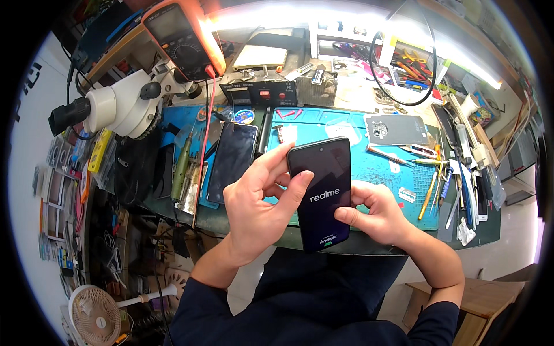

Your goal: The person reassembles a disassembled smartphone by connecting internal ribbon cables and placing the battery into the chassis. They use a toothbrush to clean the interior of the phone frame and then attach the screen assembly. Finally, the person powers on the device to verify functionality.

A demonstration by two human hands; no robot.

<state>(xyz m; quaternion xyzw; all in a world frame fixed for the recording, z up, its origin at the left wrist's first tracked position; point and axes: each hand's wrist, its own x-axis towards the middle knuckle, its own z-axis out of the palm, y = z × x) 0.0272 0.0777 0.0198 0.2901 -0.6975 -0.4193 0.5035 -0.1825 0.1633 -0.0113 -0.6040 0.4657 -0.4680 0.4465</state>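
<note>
A black smartphone [321, 216] is held upright, tilted slightly, above the front edge of the bench, its dark screen lit with a white start-up logo. My left hand [262, 193] grips its left side, thumb on the upper left of the glass and fingers curled behind. Along the right edge my right hand [372, 213] closes on the phone too, its thumb at the screen's lower right border. Fingers behind the phone are partly hidden. Left of my left hand, a second dark phone [232, 158] lies on the blue work mat [378, 173].
At the back left stand a white microscope [124, 104] and an orange multimeter [183, 40] with a red lead. A phone back panel [396, 130], screwdrivers [390, 155] and tweezers [419, 151] lie on the right. Behind is a black power unit [257, 93]; a fan [95, 317] stands lower left.
</note>
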